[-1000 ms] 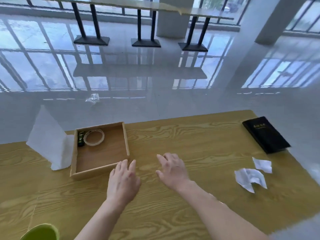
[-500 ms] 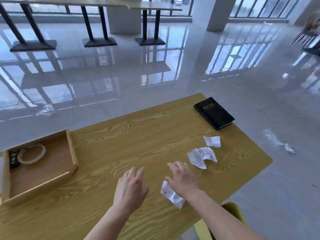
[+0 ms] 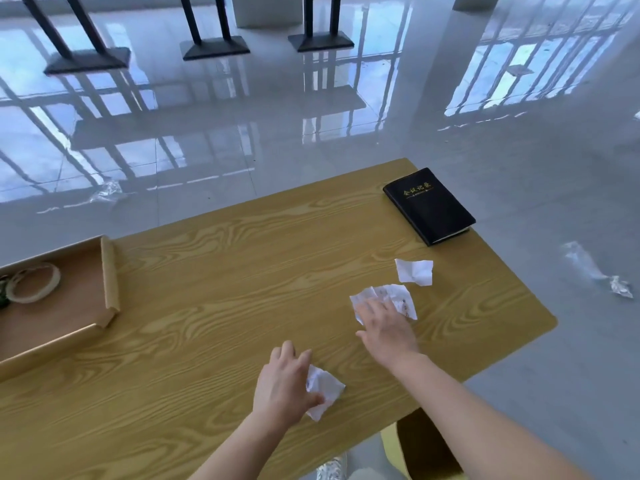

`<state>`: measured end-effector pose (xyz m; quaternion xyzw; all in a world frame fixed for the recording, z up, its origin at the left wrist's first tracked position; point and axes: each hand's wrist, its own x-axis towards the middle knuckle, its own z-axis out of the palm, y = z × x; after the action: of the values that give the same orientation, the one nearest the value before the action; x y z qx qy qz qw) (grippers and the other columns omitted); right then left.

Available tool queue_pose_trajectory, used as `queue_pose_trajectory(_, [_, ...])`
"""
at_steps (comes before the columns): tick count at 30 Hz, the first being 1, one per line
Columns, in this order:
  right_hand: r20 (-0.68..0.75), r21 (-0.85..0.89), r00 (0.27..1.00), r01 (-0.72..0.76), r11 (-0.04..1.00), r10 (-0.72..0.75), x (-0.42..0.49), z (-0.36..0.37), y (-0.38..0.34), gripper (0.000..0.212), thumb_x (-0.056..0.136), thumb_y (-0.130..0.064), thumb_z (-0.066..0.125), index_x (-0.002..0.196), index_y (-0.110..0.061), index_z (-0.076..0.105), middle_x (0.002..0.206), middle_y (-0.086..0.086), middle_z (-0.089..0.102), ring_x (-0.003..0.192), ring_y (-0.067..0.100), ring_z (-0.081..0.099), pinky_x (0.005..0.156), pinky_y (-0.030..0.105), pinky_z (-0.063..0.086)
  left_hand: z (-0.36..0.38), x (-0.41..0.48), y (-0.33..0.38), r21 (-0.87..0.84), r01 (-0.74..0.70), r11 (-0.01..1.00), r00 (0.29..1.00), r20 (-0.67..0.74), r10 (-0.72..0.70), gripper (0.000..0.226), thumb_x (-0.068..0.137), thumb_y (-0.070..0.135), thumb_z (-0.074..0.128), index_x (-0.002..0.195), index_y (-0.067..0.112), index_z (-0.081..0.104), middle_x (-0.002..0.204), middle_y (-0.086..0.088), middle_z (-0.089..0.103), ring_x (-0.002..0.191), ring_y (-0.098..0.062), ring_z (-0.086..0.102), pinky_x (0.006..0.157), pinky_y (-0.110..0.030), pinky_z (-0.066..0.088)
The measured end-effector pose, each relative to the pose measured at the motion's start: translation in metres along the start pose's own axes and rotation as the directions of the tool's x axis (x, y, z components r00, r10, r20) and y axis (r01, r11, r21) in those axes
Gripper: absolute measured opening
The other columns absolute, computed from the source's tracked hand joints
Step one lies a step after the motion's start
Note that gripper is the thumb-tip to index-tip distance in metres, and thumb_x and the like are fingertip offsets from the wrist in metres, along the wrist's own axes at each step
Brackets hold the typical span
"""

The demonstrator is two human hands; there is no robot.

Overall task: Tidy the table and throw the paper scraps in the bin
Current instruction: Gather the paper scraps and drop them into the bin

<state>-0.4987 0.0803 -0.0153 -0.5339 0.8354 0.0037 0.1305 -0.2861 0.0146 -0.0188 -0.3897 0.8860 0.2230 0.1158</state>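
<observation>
The table (image 3: 225,271) ends just right of the scraps, its rounded right corner close by; bare wood lies open between the tray (image 3: 110,271) at left and the hands. A black notebook (image 3: 429,206) sits at the far right corner. Glossy grey floor (image 3: 311,116) surrounds it. Three crumpled white scraps lie on the right side: the left hand (image 3: 285,386) grips the near scrap (image 3: 327,384), thumb across it; the right hand (image 3: 388,330) presses flat, fingers straight, on the middle scrap (image 3: 394,297); the far scrap (image 3: 414,271) lies untouched.
</observation>
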Motion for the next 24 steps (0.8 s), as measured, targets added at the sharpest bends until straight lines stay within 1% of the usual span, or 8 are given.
queue_pose_trajectory(2, [0.036, 0.005, 0.999, 0.038, 0.999, -0.038, 0.003, 0.007, 0.001, 0.050, 0.093, -0.033, 0.061, 0.137, -0.018, 0.043, 0.132, 0.002, 0.050, 0.122, 0.023, 0.044, 0.097, 0.031, 0.045, 0.005, 0.001, 0.000, -0.020, 0.017, 1.000, 0.999, -0.035, -0.018, 0.042, 0.071, 0.045, 0.073, 0.105, 0.027, 0.056, 0.105, 0.005, 0.040, 0.098, -0.017, 0.044, 0.076, -0.032, 0.051])
queue_pose_trajectory(4, [0.019, 0.024, 0.998, 0.066, 0.998, -0.067, 0.004, 0.010, 0.000, 0.040, 0.093, -0.024, 0.060, 0.131, -0.016, 0.049, 0.125, 0.003, 0.054, 0.116, 0.022, 0.048, 0.091, 0.029, 0.046, 0.009, 0.002, -0.003, -0.099, 0.035, 0.994, 0.997, -0.063, -0.042, 0.031, 0.079, 0.033, 0.068, 0.107, 0.025, 0.059, 0.104, 0.006, 0.042, 0.099, -0.017, 0.047, 0.079, -0.030, 0.048])
queue_pose_trajectory(7, [-0.044, 0.044, 0.993, 0.108, 0.993, -0.106, 0.002, 0.011, -0.002, 0.027, 0.088, 0.000, 0.053, 0.110, -0.015, 0.057, 0.108, 0.002, 0.058, 0.099, 0.021, 0.053, 0.073, 0.025, 0.044, 0.010, 0.001, -0.006, -0.221, 0.075, 0.972, 0.990, -0.099, -0.098, 0.034, 0.084, 0.019, 0.060, 0.118, 0.026, 0.061, 0.102, 0.005, 0.048, 0.097, -0.016, 0.052, 0.082, -0.029, 0.046])
queue_pose_trajectory(12, [-0.135, 0.116, 0.978, 0.176, 0.977, -0.160, -0.002, 0.007, -0.007, 0.023, 0.095, -0.002, 0.046, 0.104, -0.009, 0.065, 0.098, 0.006, 0.065, 0.089, 0.024, 0.057, 0.075, 0.033, 0.052, -0.001, -0.002, -0.009, -0.316, 0.107, 0.943, 0.973, -0.160, -0.164, 0.037, 0.083, 0.017, 0.061, 0.119, 0.026, 0.063, 0.097, 0.008, 0.052, 0.091, -0.014, 0.054, 0.077, -0.024, 0.041])
queue_pose_trajectory(17, [-0.293, 0.137, 0.944, 0.201, 0.970, -0.154, -0.011, -0.006, -0.014, 0.020, 0.076, 0.006, 0.067, 0.085, -0.010, 0.072, 0.076, 0.003, 0.069, 0.070, 0.022, 0.064, 0.056, 0.031, 0.055, -0.015, 0.000, -0.009, -0.333, 0.050, 0.941, 0.965, -0.226, -0.131, 0.036, 0.083, 0.018, 0.063, 0.118, 0.025, 0.064, 0.098, 0.010, 0.054, 0.091, -0.012, 0.054, 0.075, -0.021, 0.037])
queue_pose_trajectory(20, [-0.392, 0.157, 0.916, 0.160, 0.974, -0.088, -0.020, -0.012, -0.019, 0.027, 0.076, 0.009, 0.052, 0.086, -0.008, 0.070, 0.076, 0.004, 0.067, 0.070, 0.025, 0.062, 0.057, 0.037, 0.056, -0.023, 0.000, -0.010, -0.334, -0.011, 0.942, 0.964, -0.256, -0.079, 0.038, 0.083, 0.018, 0.064, 0.120, 0.025, 0.063, 0.100, 0.009, 0.055, 0.095, -0.015, 0.056, 0.077, -0.021, 0.037])
queue_pose_trajectory(22, [-0.450, 0.171, 0.891, 0.153, 0.973, -0.061, -0.029, -0.017, -0.023, 0.033, 0.077, 0.002, 0.041, 0.088, -0.008, 0.070, 0.078, 0.005, 0.067, 0.071, 0.025, 0.061, 0.057, 0.033, 0.054, -0.028, -0.001, -0.009, -0.325, -0.055, 0.944, 0.964, -0.265, -0.035, 0.038, 0.083, 0.017, 0.064, 0.120, 0.024, 0.063, 0.099, 0.008, 0.055, 0.095, -0.016, 0.056, 0.078, -0.023, 0.039])
queue_pose_trajectory(24, [-0.455, 0.189, 0.890, 0.132, 0.973, -0.032, -0.041, -0.019, -0.029, 0.030, 0.075, 0.006, 0.048, 0.089, -0.010, 0.070, 0.076, 0.004, 0.066, 0.069, 0.025, 0.060, 0.055, 0.032, 0.052, -0.033, -0.004, -0.008, -0.318, -0.095, 0.943, 0.963, -0.271, 0.005, 0.036, 0.082, 0.016, 0.063, 0.117, 0.024, 0.064, 0.098, 0.006, 0.056, 0.094, -0.018, 0.057, 0.079, -0.025, 0.042])
